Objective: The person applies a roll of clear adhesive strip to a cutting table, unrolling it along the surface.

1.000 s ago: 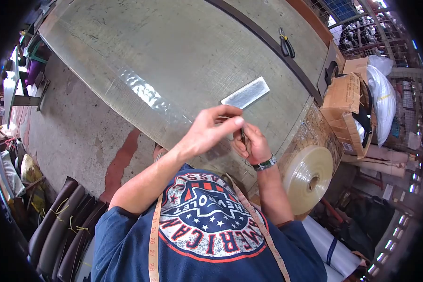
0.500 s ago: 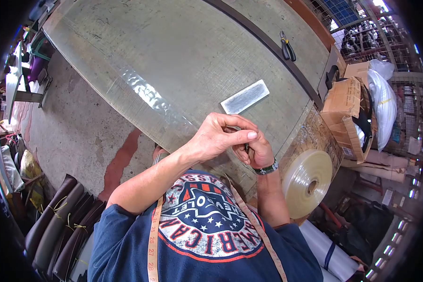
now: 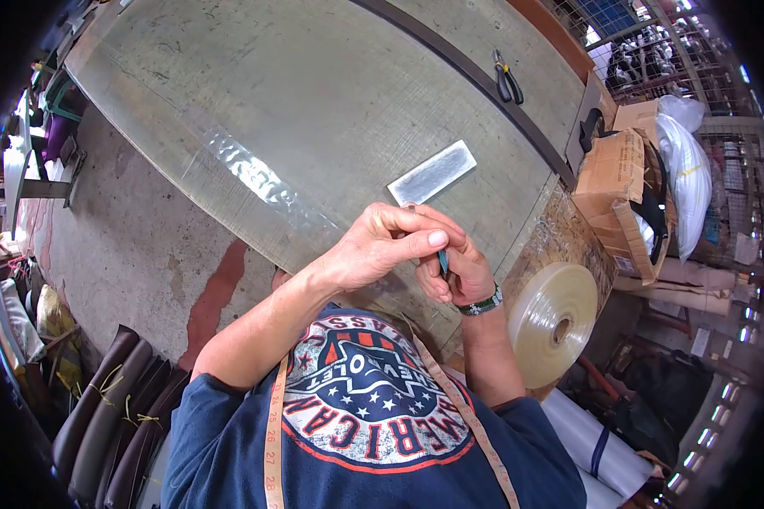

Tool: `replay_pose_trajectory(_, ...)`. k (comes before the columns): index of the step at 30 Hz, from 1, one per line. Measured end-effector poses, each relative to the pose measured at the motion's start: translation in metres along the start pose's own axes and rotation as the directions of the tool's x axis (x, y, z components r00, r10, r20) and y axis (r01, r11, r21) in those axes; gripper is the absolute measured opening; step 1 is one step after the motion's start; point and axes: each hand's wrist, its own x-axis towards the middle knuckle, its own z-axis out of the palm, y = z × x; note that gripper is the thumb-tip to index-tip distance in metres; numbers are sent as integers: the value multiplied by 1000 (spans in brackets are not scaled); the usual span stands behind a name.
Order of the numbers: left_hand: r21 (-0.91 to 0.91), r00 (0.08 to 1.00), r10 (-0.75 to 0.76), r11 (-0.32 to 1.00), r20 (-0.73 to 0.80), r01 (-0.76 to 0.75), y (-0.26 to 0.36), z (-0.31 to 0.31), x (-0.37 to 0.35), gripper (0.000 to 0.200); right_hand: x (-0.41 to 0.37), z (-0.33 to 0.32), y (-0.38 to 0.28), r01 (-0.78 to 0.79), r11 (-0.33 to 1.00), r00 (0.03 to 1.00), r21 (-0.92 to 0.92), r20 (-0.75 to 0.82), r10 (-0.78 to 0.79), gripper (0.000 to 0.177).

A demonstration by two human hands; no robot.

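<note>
My left hand [image 3: 390, 242] is closed in a pinch, its thumb lying over the fingers. Just beneath it, my right hand [image 3: 463, 276] is curled shut, with a bracelet or watch [image 3: 482, 301] on the wrist. A small teal-blue object [image 3: 443, 261] shows between the two hands, in the right fingers; its kind and most of its length are hidden. At the left fingertips a tiny dark tip pokes out, too small to name. Beyond my hands, a flat grey block with pale edges [image 3: 433, 172], like a sharpening stone, lies on the worktable [image 3: 314, 102].
Pliers [image 3: 507, 78] lie beyond a long dark strip [image 3: 458, 61] on the table. To the right are a roll of clear plastic strip [image 3: 552, 327] and an open cardboard box [image 3: 624, 199]. Clear plastic [image 3: 259, 174] lies near the left edge. Dark rolls [image 3: 102, 399] stand lower left.
The teal-blue object has come into sight between my hands. My fingers have shifted slightly. The table's contents sit a little further left and up in view.
</note>
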Motion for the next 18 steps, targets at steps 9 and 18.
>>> replay_pose_trajectory(9, 514, 846, 9, 798, -532, 315, -20, -49, -13, 36, 28, -113, -52, -257, -40, 808, -966, -192, -556, 36)
replay_pose_trajectory(18, 931, 851, 379, 146, -365, 335, -77, -61, -4, 77, 9, -162, -43, -566, -285, 734, -774, -317, -600, 37)
